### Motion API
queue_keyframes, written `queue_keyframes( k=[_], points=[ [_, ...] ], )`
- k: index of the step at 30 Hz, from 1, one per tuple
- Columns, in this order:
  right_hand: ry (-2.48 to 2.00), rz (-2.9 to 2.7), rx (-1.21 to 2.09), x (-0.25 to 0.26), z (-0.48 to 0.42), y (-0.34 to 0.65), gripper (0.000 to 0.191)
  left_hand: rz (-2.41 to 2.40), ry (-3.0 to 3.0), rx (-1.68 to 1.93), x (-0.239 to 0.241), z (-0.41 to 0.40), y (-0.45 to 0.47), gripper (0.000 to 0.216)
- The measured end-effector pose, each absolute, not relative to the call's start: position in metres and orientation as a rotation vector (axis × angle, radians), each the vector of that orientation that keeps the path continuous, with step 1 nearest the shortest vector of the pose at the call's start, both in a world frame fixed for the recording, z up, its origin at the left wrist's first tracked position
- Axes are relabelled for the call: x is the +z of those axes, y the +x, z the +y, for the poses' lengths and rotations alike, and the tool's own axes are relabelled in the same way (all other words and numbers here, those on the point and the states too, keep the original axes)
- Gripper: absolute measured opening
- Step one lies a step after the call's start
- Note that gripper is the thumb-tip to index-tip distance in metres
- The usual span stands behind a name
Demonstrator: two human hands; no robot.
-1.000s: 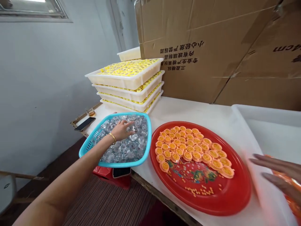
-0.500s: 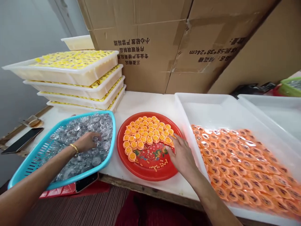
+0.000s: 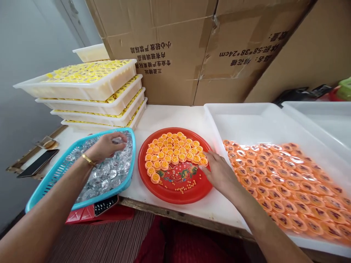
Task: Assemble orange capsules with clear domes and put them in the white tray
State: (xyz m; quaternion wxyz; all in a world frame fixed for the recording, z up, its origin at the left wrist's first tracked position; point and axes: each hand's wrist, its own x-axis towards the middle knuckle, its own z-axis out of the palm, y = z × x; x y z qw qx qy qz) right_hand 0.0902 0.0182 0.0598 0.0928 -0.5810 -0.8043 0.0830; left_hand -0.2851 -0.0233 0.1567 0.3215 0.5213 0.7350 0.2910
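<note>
My count
I count one blue basket below my left grip, four stacked trays beyond; one red plate by my right grip, two white bins rightward.

Left forearm slants up from the lower left, the left hand knuckles-up, fingers bent; right forearm angles inward, the right hand with thumb and fingers parted.

Red tray with multicoloured print, orange-and-yellow discs, turquoise basket
</note>
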Motion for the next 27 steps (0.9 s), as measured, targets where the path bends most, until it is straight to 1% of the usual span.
queue_keyframes(
  k=[2, 4, 5, 9, 12, 15, 19, 22, 25, 27],
  points=[
    [-1.725, -2.403, 0.247, 0.061, 0.026, 0.093, 0.053, 1.906, 1.576, 0.674, 0.154, -0.003, -0.249, 0.018],
    [-1.742, -2.422, 0.268, 0.062, 0.032, 0.094, 0.055, 1.901, 1.916, 0.447, 0.142, 0.018, -0.214, 0.015],
    [-1.764, -2.433, 0.290, 0.063, 0.033, 0.093, 0.056, 1.893, 1.971, 0.390, 0.133, 0.028, -0.198, 0.014],
    [-1.866, -2.402, 0.388, 0.064, 0.029, 0.090, 0.063, 1.933, 2.029, 0.263, 0.094, 0.056, -0.154, 0.020],
    [-1.914, -2.360, 0.447, 0.063, 0.025, 0.087, 0.065, 1.952, 2.023, 0.212, 0.077, 0.065, -0.143, 0.022],
    [-1.957, -2.344, 0.497, 0.061, 0.023, 0.085, 0.065, 1.937, 2.016, 0.222, 0.074, 0.067, -0.142, 0.028],
    [-1.999, -2.316, 0.495, 0.058, 0.025, 0.084, 0.066, 1.955, 1.993, 0.323, 0.077, 0.063, -0.143, 0.032],
    [-2.025, -2.304, 0.473, 0.058, 0.025, 0.083, 0.058, 2.029, 1.961, 0.444, 0.076, 0.054, -0.145, 0.036],
    [-2.055, -2.286, 0.468, 0.058, 0.023, 0.082, 0.048, 2.097, 1.937, 0.574, 0.072, 0.040, -0.146, 0.034],
    [-2.074, -2.270, 0.466, 0.057, 0.021, 0.082, 0.045, 2.107, 1.945, 0.638, 0.068, 0.026, -0.144, 0.031]
  ],
)
